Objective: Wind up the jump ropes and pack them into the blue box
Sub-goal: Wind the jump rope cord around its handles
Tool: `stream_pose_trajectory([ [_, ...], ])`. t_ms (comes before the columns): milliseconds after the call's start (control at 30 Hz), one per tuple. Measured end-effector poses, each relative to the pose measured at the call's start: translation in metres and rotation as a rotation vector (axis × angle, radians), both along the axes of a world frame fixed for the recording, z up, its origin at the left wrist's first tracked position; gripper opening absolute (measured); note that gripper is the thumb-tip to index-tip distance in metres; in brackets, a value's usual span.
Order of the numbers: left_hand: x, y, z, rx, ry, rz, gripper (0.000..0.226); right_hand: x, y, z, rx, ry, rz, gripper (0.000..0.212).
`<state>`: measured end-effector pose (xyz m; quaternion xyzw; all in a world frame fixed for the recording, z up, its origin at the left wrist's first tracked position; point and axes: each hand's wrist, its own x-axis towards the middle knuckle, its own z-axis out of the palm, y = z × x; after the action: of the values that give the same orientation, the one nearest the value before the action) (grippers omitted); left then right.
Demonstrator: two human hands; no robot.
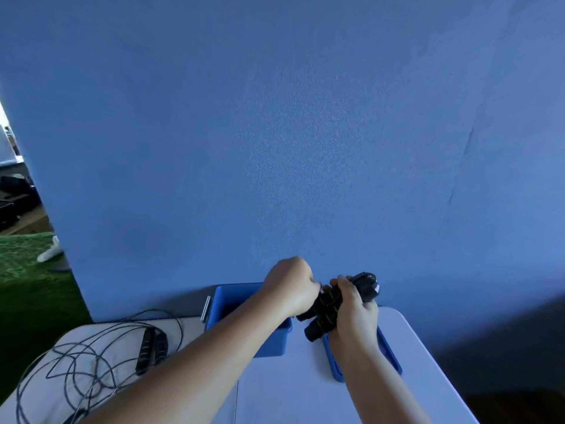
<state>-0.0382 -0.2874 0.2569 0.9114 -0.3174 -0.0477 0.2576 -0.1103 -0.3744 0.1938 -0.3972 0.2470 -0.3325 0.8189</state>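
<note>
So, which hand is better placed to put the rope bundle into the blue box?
Right. The right hand grips the rope bundle beside the blue box; the left hand holds only its upper end.

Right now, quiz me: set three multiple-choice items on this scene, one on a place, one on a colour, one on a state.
1. Where does the loose rope lie?
A. On the table, left of the box
B. Inside the box
C. On top of the lid

2. What colour are the marks on the held rope?
A. Red
B. Green
C. White

3. What state is the box in?
A. Shut under its lid
B. Tipped on its side
C. Open, with the lid lying on the table to its right

Answers:
1 A: its tangled cord and black handles sprawl over the table's left end.
2 B: short green stripes cross the black handles.
3 C: the box stands upright with its inside showing, and the lid lies apart from it.
</note>
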Motion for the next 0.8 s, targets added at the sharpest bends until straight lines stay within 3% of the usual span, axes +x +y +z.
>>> stream_pose_trajectory([
  [67,-0.005,0.0,-0.007,-0.093,0.012,0.025,0.04,0.001,0.001,0.0,-0.011,-0.014,-0.037,0.031],
  [367,-0.028,0.002,-0.036,-0.654,0.245,0.131,0.014,0.003,0.003,0.014,-0.082,-0.151,-0.134,0.01],
  [500,-0.044,0.0,-0.048,-0.716,0.162,0.176,0.008,0.003,0.006,0.026,-0.071,-0.198,-0.167,0.012],
  [800,-0.053,-0.002,-0.052,-0.846,0.108,0.276,0.022,0.0,0.01,0.038,-0.009,-0.297,-0.144,0.02],
])
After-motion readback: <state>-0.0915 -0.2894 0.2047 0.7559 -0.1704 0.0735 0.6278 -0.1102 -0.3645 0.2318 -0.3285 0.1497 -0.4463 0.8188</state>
